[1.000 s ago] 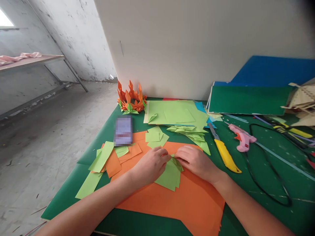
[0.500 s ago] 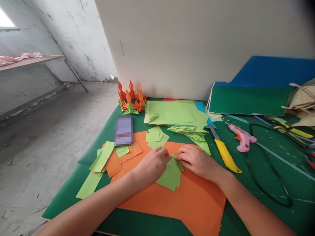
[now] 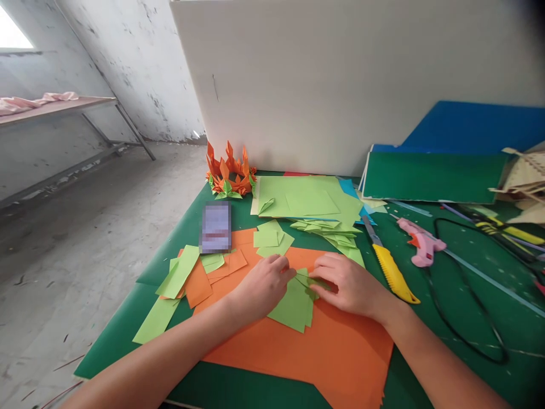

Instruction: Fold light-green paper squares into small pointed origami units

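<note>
A small folded green paper (image 3: 302,278) lies over green paper squares (image 3: 292,307), on top of large orange sheets (image 3: 298,352). My left hand (image 3: 266,284) is closed at its left end, thumb and fingertips pinching its edge. My right hand (image 3: 343,284) is at the right end of the folded piece, thumb and fingers a little apart, the fingertips at its edge. Farther left lie loose green strips (image 3: 179,272) and orange pieces (image 3: 198,287).
An orange folded-paper crown (image 3: 230,173) stands at the back left, behind a blurred phone (image 3: 216,227). Green sheets (image 3: 306,196) lie at the back. To the right are a yellow utility knife (image 3: 394,275), a pink glue gun (image 3: 421,241) and its black cable.
The thumb and fingers of my right hand have spread apart at the folded paper. My left hand keeps nearly the same place. The view has shifted slightly.
</note>
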A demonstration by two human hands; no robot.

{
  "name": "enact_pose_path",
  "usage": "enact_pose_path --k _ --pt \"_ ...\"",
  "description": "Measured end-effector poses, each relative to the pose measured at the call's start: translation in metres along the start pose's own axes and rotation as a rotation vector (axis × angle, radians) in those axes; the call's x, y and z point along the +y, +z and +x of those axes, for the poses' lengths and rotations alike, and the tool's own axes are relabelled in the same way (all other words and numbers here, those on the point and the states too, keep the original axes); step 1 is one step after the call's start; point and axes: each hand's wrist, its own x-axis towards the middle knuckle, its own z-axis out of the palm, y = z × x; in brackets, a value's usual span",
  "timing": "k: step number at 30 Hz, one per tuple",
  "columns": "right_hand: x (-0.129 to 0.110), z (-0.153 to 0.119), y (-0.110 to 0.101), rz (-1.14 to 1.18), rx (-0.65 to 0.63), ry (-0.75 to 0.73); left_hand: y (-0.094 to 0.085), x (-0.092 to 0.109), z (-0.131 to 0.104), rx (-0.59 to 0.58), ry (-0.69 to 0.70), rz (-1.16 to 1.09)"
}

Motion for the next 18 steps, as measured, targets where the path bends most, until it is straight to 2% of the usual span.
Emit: enact_pose_path --k 5,13,18 --pt "0.002 0.002 0.002 0.007 0.005 0.010 -0.001 -0.004 0.000 0.049 -0.018 -0.012" --pt "0.006 0.002 0.009 -0.019 0.051 -0.046 -0.001 -0.023 -0.003 0.139 0.000 -0.136" --pt "0.008 0.002 0.010 -0.008 0.038 -0.096 0.002 -0.023 -0.002 0.218 0.010 -0.154"
